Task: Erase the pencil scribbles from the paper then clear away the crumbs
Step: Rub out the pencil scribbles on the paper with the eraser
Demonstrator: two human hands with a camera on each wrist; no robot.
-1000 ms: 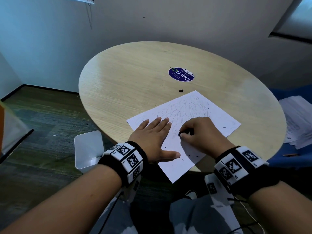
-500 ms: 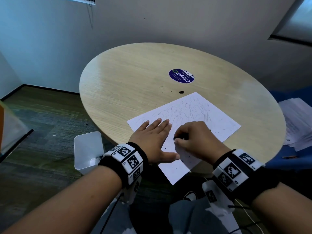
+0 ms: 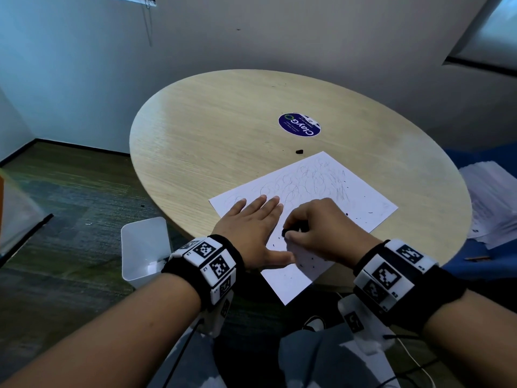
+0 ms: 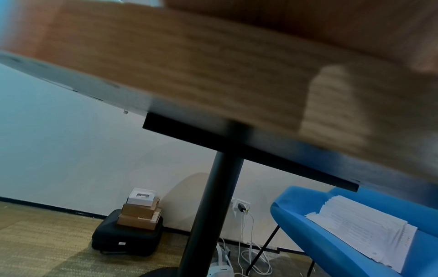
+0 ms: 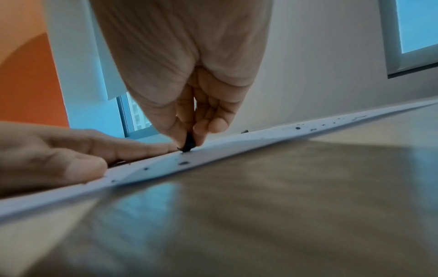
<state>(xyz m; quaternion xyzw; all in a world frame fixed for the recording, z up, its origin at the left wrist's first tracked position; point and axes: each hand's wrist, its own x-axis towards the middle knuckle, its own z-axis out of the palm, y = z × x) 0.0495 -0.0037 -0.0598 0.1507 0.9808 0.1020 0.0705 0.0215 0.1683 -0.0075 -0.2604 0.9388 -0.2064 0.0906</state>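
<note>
While the right hand (image 3: 321,231) pinches a small black eraser (image 5: 188,144) between thumb and fingers (image 5: 201,129), its tip presses on the paper (image 3: 361,203) at about 5 o'clock of the bench (image 3: 209,130). Since a second ago that hand has drawn back toward the near edge, so the rubbing now works the sheet's near part. The left hand (image 3: 251,228), fingers straight and flat, presses the paper down just at 9 o'clock of the eraser. Pencil scribbles (image 3: 305,183) remain thick toward 12 o'clock of the sheet, so erasing looks far from done. Dark crumbs (image 3: 310,259) dot the paper near the hands and toward its 3 o'clock edge; clearing has not begun. One dark bit (image 3: 299,150) lies on the bench beyond the sheet. A white bin (image 3: 145,247) stands on the floor at 8 o'clock; its contents are unclear.
</note>
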